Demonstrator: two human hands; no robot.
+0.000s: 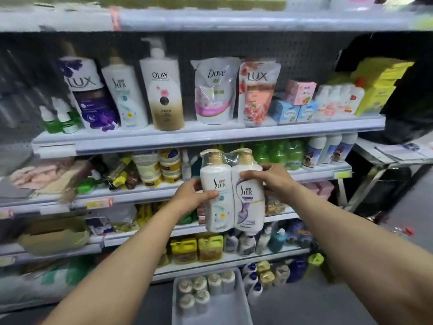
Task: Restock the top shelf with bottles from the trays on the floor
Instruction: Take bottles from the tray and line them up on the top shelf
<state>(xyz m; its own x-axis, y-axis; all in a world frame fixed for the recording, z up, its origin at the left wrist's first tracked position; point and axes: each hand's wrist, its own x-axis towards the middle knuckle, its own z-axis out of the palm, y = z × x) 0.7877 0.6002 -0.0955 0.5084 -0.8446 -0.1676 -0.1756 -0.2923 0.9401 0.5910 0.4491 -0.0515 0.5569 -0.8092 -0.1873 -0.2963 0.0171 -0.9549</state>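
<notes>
Gripping a shrink-wrapped twin pack of Slek pump bottles (232,193) upright in mid-air before the shelving, my left hand (191,198) clamps its left bottle and my right hand (273,179) its right. Below, on the floor, a grey tray (242,299) holds six capped bottles (206,289) standing at its far end.

Left shelf goods (28,95) blurred; floor tray (242,301) cut off below.
</notes>
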